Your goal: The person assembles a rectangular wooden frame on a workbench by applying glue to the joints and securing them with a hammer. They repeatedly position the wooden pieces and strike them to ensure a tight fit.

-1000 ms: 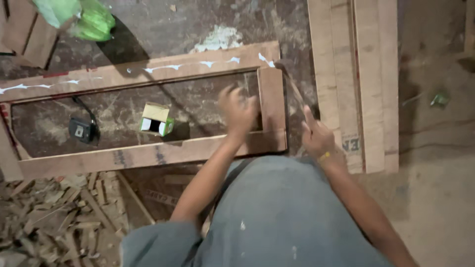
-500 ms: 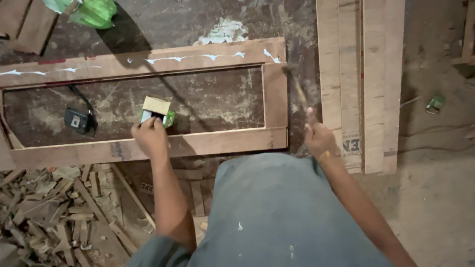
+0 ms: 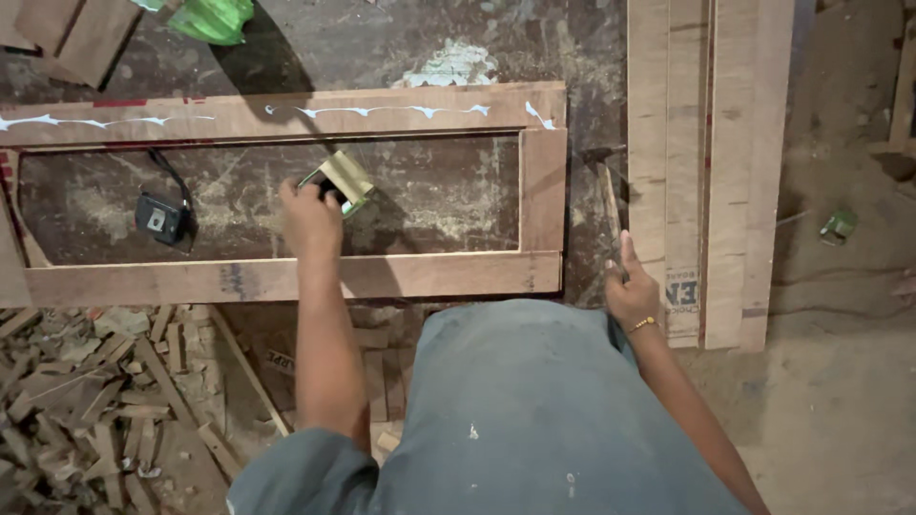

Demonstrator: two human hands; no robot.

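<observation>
My left hand (image 3: 310, 219) reaches into the opening of a flat rectangular wooden frame (image 3: 286, 278) and grips a small tan and green box (image 3: 342, 179), which is tilted up off the dark surface. White glue lines run along the frame's far rail (image 3: 382, 111). My right hand (image 3: 630, 291) rests just past the frame's right end and holds the lower end of a slim wooden-handled tool (image 3: 608, 195). The tool points away from me, and its dark head lies next to the frame's corner. My grey-clad knees fill the bottom of the view.
A small black device with a cord (image 3: 158, 217) lies inside the frame at the left. Long planks (image 3: 706, 172) lie side by side on the right. Wood offcuts (image 3: 86, 401) are heaped at the lower left. A green bag (image 3: 215, 17) is at the top and a small green object (image 3: 840, 225) at the far right.
My left hand moved from the frame's right end leftward to the small box, took hold of it and tipped it up. My right hand stayed on the tool.
</observation>
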